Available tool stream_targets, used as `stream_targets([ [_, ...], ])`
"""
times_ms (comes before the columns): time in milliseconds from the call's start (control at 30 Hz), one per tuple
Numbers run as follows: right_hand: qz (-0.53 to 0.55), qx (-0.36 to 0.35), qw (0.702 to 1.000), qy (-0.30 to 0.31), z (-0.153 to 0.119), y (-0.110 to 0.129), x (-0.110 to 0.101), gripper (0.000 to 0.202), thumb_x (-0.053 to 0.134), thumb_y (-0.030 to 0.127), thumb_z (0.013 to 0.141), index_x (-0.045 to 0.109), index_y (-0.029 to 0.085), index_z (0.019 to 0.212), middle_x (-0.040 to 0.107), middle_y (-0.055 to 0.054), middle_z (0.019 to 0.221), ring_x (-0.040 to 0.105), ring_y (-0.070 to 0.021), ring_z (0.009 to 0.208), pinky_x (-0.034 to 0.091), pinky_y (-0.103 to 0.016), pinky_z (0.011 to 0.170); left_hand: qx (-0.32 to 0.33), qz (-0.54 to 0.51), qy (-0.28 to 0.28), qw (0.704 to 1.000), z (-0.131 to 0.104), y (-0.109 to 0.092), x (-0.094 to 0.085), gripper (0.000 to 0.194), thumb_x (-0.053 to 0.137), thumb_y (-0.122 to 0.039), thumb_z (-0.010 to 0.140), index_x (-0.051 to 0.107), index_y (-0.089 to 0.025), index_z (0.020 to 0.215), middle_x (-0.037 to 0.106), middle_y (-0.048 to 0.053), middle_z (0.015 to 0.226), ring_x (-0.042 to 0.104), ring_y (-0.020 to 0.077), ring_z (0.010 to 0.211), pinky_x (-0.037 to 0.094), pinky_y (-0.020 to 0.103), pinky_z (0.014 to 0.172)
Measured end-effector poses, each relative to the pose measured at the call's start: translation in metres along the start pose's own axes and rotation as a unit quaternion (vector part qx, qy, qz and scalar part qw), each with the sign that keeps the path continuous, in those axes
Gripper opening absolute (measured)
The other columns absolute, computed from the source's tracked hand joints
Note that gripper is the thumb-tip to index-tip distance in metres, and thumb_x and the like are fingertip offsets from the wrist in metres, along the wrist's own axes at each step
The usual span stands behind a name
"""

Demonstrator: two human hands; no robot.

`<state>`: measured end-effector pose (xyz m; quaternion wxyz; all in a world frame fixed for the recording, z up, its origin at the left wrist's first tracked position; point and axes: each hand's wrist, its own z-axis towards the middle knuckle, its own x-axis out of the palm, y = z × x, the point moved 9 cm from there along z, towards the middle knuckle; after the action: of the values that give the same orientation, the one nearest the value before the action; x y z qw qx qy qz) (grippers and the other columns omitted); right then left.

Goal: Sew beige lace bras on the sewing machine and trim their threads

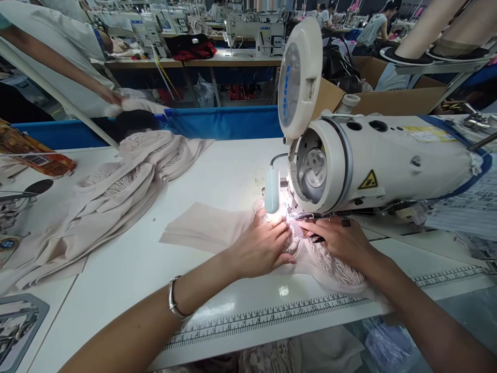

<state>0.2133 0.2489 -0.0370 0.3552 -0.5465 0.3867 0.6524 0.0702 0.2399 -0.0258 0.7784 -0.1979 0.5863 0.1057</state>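
Pale pink fabric with lace (pixel 209 225) lies under the head of a white sewing machine (pixel 388 155), lit by a small lamp (pixel 272 189). My left hand (pixel 262 247) rests on the fabric left of the needle area, palm down, fingers spread. On the right, my right hand (pixel 339 238) is at the lace beside the machine's foot. Its fingertips are partly hidden under the machine head, so their grip cannot be made out. The machine's round end cover (pixel 301 77) stands open.
A heap of pale fabric (pixel 128 186) covers the table's left side, near an orange packet (pixel 37 150). A printed ruler strip (pixel 272 315) runs along the front edge. Behind a blue cloth barrier (pixel 229 123), a person's arm (pixel 66 65) reaches at the upper left.
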Motion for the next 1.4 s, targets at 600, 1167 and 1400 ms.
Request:
stream_targets([
  [600,-0.044,0.002,0.997,0.056,-0.002,0.014,-0.003,0.073,0.043,0.000,0.077,0.061,0.038,0.136,0.069,0.005,0.070,0.060,-0.0137,0.066,0.032,-0.024,0.054,-0.007,0.020,-0.016,1.000,-0.001,0.000,-0.001,0.053,0.030,-0.052,0.106,0.060,-0.012,0.124,0.063,0.018,0.133,0.047,0.0365,0.137,0.026,0.058,0.109],
  [1167,-0.080,-0.098,0.988,-0.092,-0.018,0.008,-0.004,0.074,0.042,-0.003,0.064,0.072,0.037,0.119,0.063,0.005,0.065,0.055,-0.0117,0.058,0.034,-0.024,0.057,0.002,0.025,-0.033,0.999,0.000,-0.003,0.002,0.055,0.028,-0.051,0.107,0.059,-0.010,0.123,0.067,0.019,0.125,0.061,0.0333,0.119,0.023,0.059,0.112],
  [1400,-0.081,-0.046,0.995,-0.038,0.000,0.013,-0.012,0.066,0.043,-0.001,0.068,0.072,0.033,0.118,0.072,0.002,0.080,0.063,-0.0160,0.074,0.036,-0.026,0.056,-0.019,0.037,-0.033,0.999,0.000,0.006,0.001,0.058,0.027,-0.058,0.105,0.058,-0.014,0.125,0.061,0.018,0.136,0.049,0.0350,0.135,0.015,0.064,0.116],
])
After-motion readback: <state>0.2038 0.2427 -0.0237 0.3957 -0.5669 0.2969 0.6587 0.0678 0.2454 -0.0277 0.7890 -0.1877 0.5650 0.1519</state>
